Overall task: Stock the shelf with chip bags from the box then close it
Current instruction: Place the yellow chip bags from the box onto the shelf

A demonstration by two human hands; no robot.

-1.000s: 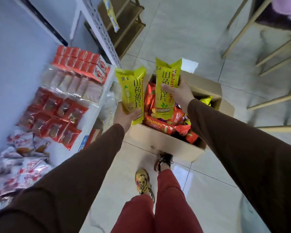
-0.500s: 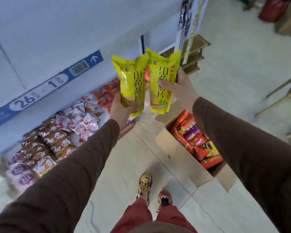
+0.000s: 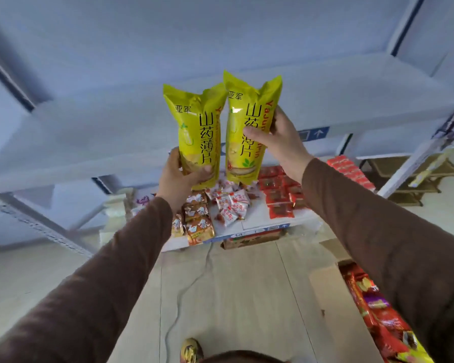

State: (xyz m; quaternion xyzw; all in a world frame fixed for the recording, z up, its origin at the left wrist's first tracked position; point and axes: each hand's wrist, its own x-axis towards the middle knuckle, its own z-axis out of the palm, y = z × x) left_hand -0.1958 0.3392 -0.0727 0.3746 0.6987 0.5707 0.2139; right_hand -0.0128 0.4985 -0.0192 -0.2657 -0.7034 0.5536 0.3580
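I hold two chip bags upright side by side: left bag (image 3: pixel 198 134) in my left hand (image 3: pixel 178 176), right bag (image 3: pixel 248 127) in my right hand (image 3: pixel 281 142). Behind them runs the shelf (image 3: pixel 247 100); the box (image 3: pixel 333 292) sits at lower right.

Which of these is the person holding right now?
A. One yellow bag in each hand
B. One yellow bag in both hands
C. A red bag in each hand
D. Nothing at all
A: the left hand grips one yellow bag and the right hand grips another yellow bag, held upright side by side.
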